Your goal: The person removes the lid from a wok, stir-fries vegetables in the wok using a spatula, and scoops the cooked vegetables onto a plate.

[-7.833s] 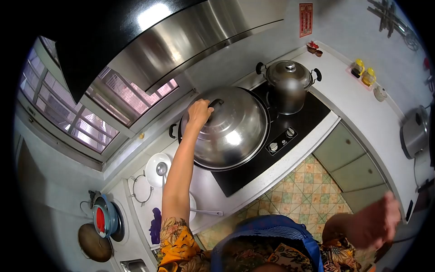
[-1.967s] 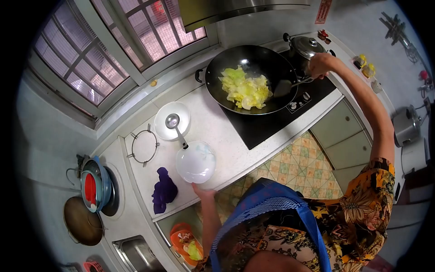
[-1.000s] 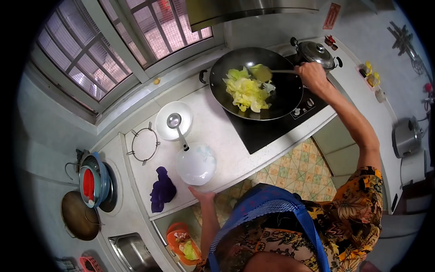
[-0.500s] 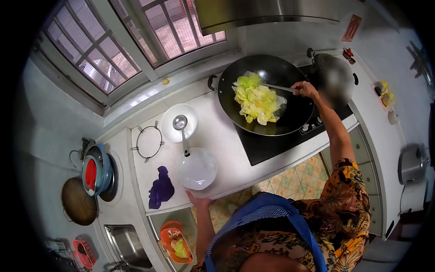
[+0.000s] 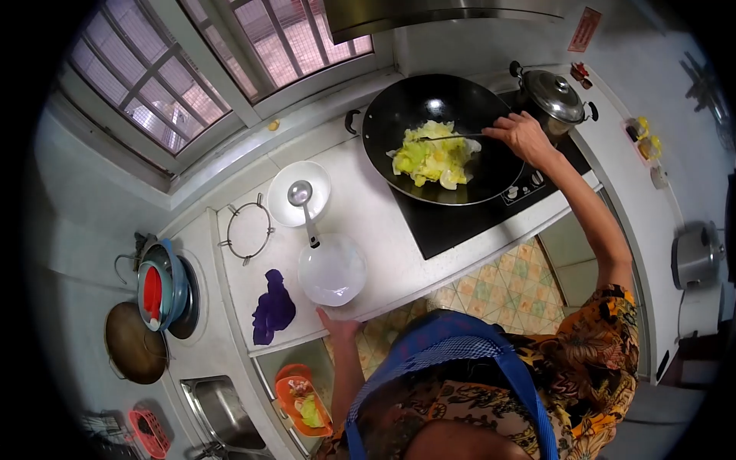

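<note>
My right hand (image 5: 523, 138) is closed round the handle of a spatula (image 5: 452, 138), whose end reaches into pale green cabbage (image 5: 433, 157). The cabbage lies in a large black wok (image 5: 399, 100) on the hob. My left hand (image 5: 340, 325) rests at the counter's front edge by a white plate (image 5: 332, 272), fingers apart, holding nothing. Behind that plate is a white bowl (image 5: 280, 201) with a metal ladle (image 5: 300, 195) across it, the handle end over the plate.
A lidded steel pot (image 5: 553, 100) stands right of the wok. Left on the counter are a wire ring (image 5: 249, 230) and a purple cloth (image 5: 274, 308). An orange basket (image 5: 303, 399) with food scraps hangs below the front edge. The sink (image 5: 226, 414) is lower left.
The wok was covered by a lid in the oldest frame and is now uncovered. Lately the spatula has moved in the cabbage, which is now in a more compact heap. My left hand has stayed by the plate.
</note>
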### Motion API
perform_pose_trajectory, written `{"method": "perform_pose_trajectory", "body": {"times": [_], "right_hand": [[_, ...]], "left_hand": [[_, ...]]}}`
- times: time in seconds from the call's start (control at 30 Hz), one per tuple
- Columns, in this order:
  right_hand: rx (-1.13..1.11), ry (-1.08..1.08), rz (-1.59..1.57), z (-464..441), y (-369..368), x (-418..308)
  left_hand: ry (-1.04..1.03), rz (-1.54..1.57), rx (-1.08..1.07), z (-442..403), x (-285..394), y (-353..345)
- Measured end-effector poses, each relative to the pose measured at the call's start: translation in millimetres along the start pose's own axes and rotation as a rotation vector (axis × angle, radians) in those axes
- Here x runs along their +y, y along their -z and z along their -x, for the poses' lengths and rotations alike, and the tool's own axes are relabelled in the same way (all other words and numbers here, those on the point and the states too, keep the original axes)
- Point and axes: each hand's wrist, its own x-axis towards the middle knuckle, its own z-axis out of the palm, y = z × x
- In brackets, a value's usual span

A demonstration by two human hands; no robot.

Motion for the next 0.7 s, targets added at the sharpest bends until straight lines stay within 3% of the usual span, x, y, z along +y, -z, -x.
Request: {"method": "perform_pose_trajectory", "body": {"times": [0.13,0.27,0.33,0.47,0.57,0.7], "right_hand": [[-0.163,-0.035,0.09,45.2,34.1,-50.5],[-0.138,-0.123,0.016,83.6,47.4,-86.5],[-0.165,-0.282,-0.076,91.2,70.1,-97.9],[-0.14,-0.376,-0.149,102.6,84.6,-119.2],[-0.179,-0.342,-0.153,90.1,41.4,-133.3],[-0.106,-0.393,-0.022,51.1,-18.7,-129.5]], "left_hand": [[-0.063,0.03,0.141,16.3,-1.8,-29.6],[-0.105,-0.055,0.105,16.1,-2.4,-34.3],[-0.144,-0.031,-0.001,-2.4,-2.8,-18.0],[-0.087,0.001,0.092,5.2,-1.8,-27.8],[-0.093,-0.075,0.052,-15.0,-5.8,-4.9],[0.022,-0.116,0.203,10.6,-1.8,-30.5]]}}
